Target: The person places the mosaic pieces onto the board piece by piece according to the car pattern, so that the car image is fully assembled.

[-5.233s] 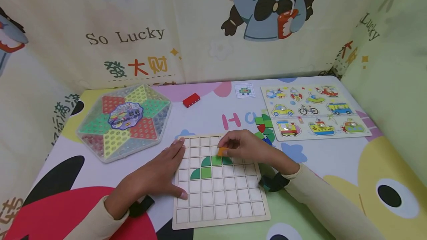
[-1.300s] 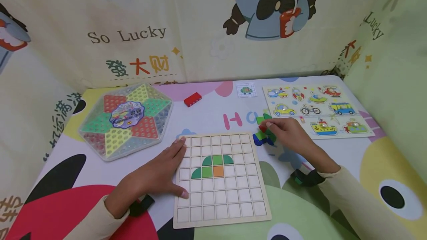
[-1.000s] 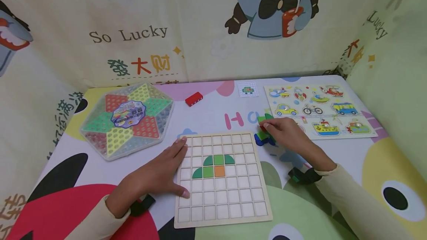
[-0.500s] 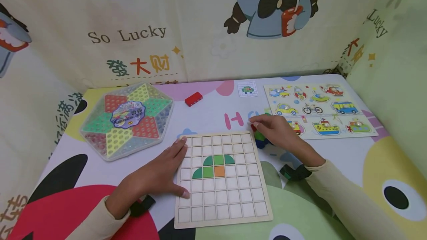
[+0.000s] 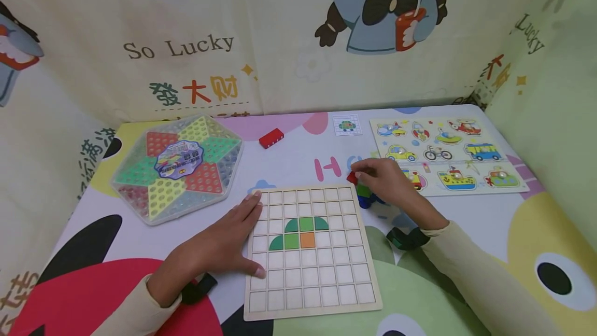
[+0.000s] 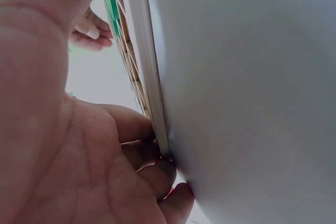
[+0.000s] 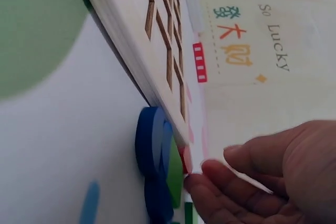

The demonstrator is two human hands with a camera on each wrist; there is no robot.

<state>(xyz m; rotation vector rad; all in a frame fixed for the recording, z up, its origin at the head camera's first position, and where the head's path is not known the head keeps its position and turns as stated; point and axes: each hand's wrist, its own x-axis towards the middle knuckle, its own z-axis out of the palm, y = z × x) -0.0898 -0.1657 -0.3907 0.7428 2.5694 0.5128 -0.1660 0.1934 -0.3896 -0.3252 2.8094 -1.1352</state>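
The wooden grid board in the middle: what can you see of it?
The grid board looks like pale wood, square, divided into small recessed cells. It lies flat on the table. Six cells are filled: three dark green quarter-rounds, two lighter green squares and an orange square. The left hand rests along its left edge; whether the blue pieces by its far right corner touch it is unclear.
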